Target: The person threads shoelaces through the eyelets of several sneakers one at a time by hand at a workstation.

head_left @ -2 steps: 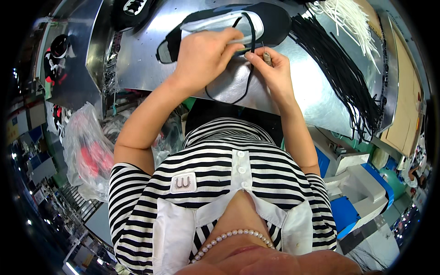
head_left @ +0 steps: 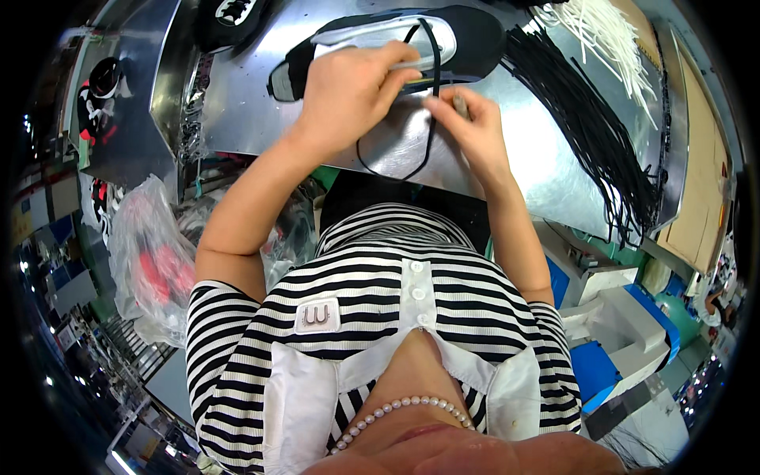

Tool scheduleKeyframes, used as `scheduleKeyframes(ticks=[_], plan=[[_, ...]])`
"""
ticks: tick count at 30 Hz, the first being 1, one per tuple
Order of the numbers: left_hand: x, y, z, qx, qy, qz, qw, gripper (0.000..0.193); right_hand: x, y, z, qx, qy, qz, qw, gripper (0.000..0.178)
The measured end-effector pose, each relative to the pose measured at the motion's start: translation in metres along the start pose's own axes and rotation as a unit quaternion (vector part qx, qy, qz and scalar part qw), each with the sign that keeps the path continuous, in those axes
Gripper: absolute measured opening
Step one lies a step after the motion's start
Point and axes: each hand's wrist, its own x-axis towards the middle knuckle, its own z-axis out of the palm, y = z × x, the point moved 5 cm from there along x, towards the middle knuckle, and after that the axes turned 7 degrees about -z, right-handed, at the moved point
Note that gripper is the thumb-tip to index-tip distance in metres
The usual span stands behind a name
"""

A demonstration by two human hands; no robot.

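A black shoe (head_left: pixel 476 46) with a pale grey-white inner opening lies on its side across the metal table, toe to the right. My left hand (head_left: pixel 346 89) is closed on the shoe's near edge, thumb and forefinger pinched at the opening. A black shoelace (head_left: pixel 435 67) rises from the opening, passes between my hands and hangs in a loop over the table's front edge. My right hand (head_left: pixel 473 120), just right of the lace, is closed round a small tool with a short tan handle (head_left: pixel 461 107). Its thin metal tip showed a moment ago; now it is blurred.
A bundle of black laces (head_left: pixel 574 119) lies on the metal table (head_left: pixel 518 154) at the right, with white laces (head_left: pixel 606 32) beyond. Another black shoe (head_left: pixel 228 22) stands at the far left. Plastic bags (head_left: pixel 150 253) hang below left; a blue and white machine (head_left: pixel 613 332) stands below right.
My right hand has turned slightly and the tool's tip no longer shows clearly. The shoe has shifted very slightly; my left hand keeps its hold.
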Motion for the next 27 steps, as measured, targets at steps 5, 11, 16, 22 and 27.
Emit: scheduleKeyframes(ticks=[5, 11, 16, 22, 27], plan=[[0.033, -0.009, -0.057, -0.094, 0.092, 0.011, 0.991, 0.022, -0.088, 0.003, -0.013, -0.276, -0.223, -0.05, 0.933, 0.011], [0.018, -0.007, -0.011, -0.012, -0.034, -0.014, 0.999, 0.022, -0.136, -0.001, -0.055, -0.231, -0.121, 0.005, 0.965, 0.016], [-0.014, -0.019, 0.058, 0.092, -0.184, -0.004, 0.979, 0.017, -0.058, -0.008, -0.052, -0.106, 0.056, -0.012, 0.993, 0.017], [-0.008, 0.009, 0.039, 0.104, -0.179, 0.019, 0.978, 0.021, 0.03, -0.026, -0.041, -0.097, 0.062, -0.173, 0.978, 0.02], [-0.002, 0.015, 0.05, 0.086, -0.183, 0.001, 0.979, 0.023, 0.061, -0.025, -0.042, 0.04, 0.071, -0.134, 0.988, 0.01]])
